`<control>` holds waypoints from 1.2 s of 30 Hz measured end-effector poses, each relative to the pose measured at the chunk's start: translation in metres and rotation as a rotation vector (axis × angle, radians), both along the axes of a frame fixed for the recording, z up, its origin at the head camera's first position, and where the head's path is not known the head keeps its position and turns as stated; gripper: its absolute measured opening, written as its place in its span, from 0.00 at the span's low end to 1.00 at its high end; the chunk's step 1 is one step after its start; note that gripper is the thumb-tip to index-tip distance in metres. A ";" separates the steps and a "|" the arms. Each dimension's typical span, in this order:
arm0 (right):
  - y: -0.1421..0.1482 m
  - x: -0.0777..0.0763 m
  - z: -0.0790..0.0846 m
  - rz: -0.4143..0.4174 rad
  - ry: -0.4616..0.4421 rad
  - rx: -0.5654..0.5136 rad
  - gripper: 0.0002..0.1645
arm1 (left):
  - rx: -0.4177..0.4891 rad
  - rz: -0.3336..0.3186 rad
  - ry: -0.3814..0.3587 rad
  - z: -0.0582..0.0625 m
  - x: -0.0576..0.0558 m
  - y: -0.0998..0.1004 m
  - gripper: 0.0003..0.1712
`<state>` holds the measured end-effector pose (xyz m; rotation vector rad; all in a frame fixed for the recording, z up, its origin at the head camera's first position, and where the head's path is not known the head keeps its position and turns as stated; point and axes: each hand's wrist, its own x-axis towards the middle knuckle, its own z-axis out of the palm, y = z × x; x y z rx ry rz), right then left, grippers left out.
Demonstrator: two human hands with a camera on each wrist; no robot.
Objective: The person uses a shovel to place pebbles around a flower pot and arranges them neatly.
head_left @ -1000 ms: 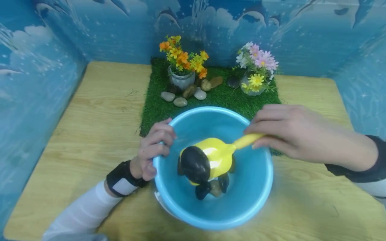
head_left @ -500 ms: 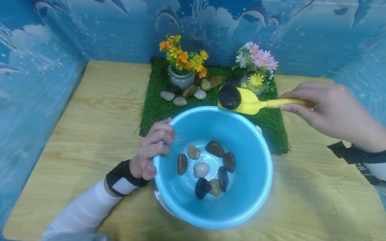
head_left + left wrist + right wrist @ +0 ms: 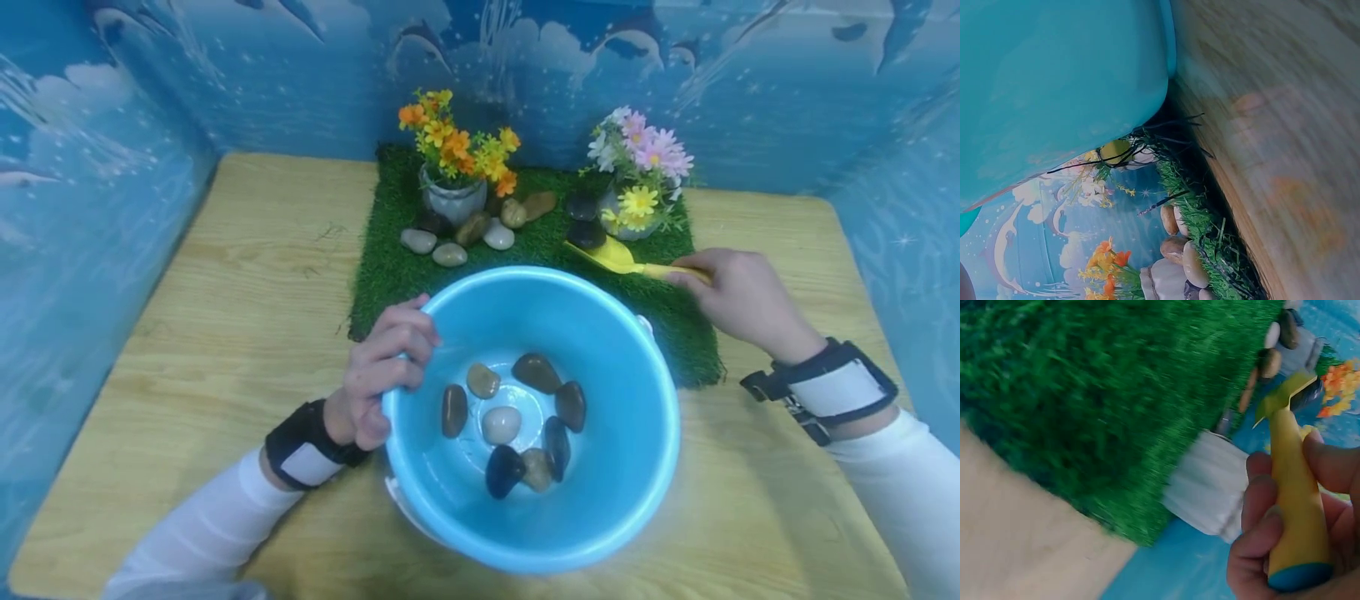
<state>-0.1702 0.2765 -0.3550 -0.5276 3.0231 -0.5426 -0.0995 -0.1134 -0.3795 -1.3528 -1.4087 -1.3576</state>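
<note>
My left hand [image 3: 392, 358] grips the left rim of a light blue bucket [image 3: 630, 417], which has several wet stones [image 3: 536, 372] on its bottom. In the left wrist view the bucket's outer wall [image 3: 1054, 81] fills the upper left. My right hand [image 3: 738, 296] holds a yellow toy shovel [image 3: 613, 256] by its handle, past the bucket's far rim and over the grass mat. A black stone [image 3: 587, 234] lies at the shovel's tilted blade, close to the right flower pot. Fingers and thumb wrap the shovel's handle [image 3: 1297, 494] in the right wrist view.
A green artificial grass mat [image 3: 525, 254] lies behind the bucket on the wooden table [image 3: 247, 275]. On it stand a pot of orange flowers [image 3: 454, 200] with several pebbles [image 3: 450, 255] around it, and a pot of pink and yellow flowers [image 3: 630, 212] beside another black stone [image 3: 582, 206].
The shovel with the black stone has come up out of the bucket, over its far rim, then down to the mat by the right pot. My left hand has stayed on the rim.
</note>
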 end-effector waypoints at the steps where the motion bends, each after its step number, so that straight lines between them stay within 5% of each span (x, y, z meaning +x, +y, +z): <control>1: 0.001 -0.002 -0.004 -0.018 -0.020 -0.005 0.24 | 0.002 -0.003 0.000 0.000 0.000 0.000 0.32; 10: 0.007 -0.010 -0.016 -0.147 -0.228 -0.063 0.37 | 0.018 -0.004 0.002 -0.001 -0.001 0.001 0.32; 16: 0.007 -0.009 -0.010 -0.193 -0.395 -0.150 0.45 | 0.011 0.000 0.001 -0.001 -0.001 0.001 0.32; 21: 0.007 -0.004 0.001 -0.187 -0.445 -0.170 0.45 | 0.007 -0.003 -0.002 0.000 0.000 0.001 0.32; 30: 0.003 0.019 0.038 -0.195 -0.348 -0.136 0.42 | 0.008 0.009 -0.017 -0.001 0.001 0.000 0.32; 36: -0.008 0.044 0.070 -0.122 -0.103 -0.105 0.25 | 0.008 0.003 -0.011 -0.001 0.000 0.001 0.32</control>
